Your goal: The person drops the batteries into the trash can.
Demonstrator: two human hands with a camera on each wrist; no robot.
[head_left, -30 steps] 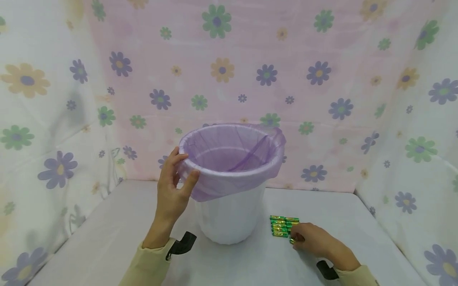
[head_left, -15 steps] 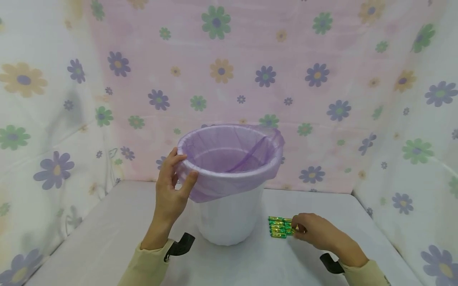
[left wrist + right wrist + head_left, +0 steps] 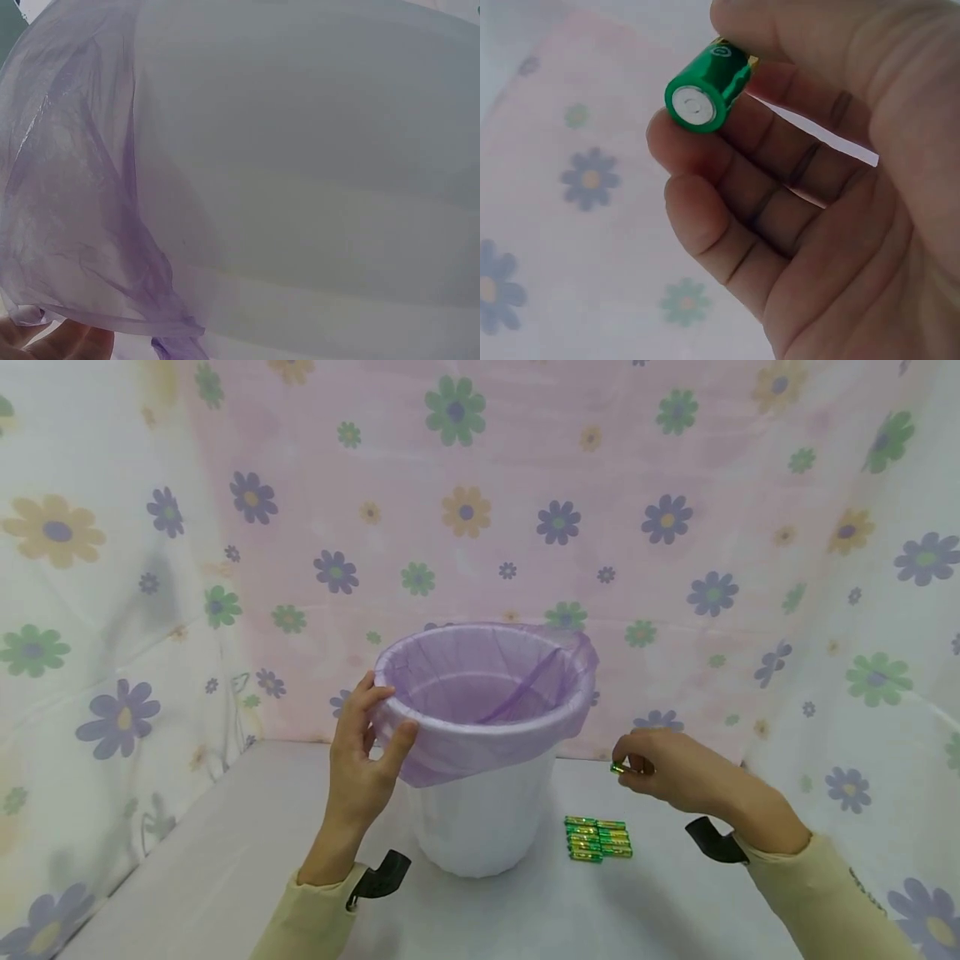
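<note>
A: Quick, what's just changed?

B: R hand (image 3: 678, 768) has come up off the desk (image 3: 300, 810). Half a sec ago its fingertips were down at the batteries (image 3: 585, 838); now they're well clear of them, and in head view that hand stands in front of the desk's far edge, R of the bin (image 3: 480, 827).

A: Holding anything?

B: Yep, one held battery (image 3: 705, 86), pinched btwn thumb and fingers. Green w/ some gold, flat silvery end facing the R-wrist cam. Other fingers are bent underneath, nothing else seen in them.

A: And the L hand (image 3: 362, 777)?

B: Same spot as before: thumb on the outside of the bin's rim, fingers around its L side, grasping the rim thru the purple bag (image 3: 465, 752). L-wrist view only gets a bit of fingers at its lower L corner, so can't tell exact pressure.

A: Where's the rest?

B: Remaining batteries lie flat on the desk, 2 short columns side by side, btwn bin and the desk's R edge. Bin's upright nr the desk's middle, bag folded over the rim, hanging down outside & lining the inside.

A: So what's it mean?

B: Imo pick-up of this one's done: it's off the desk, apart from the others, but not over the bin's mouth. Bin looks steadied, R hand's the one doing the moving.
</note>
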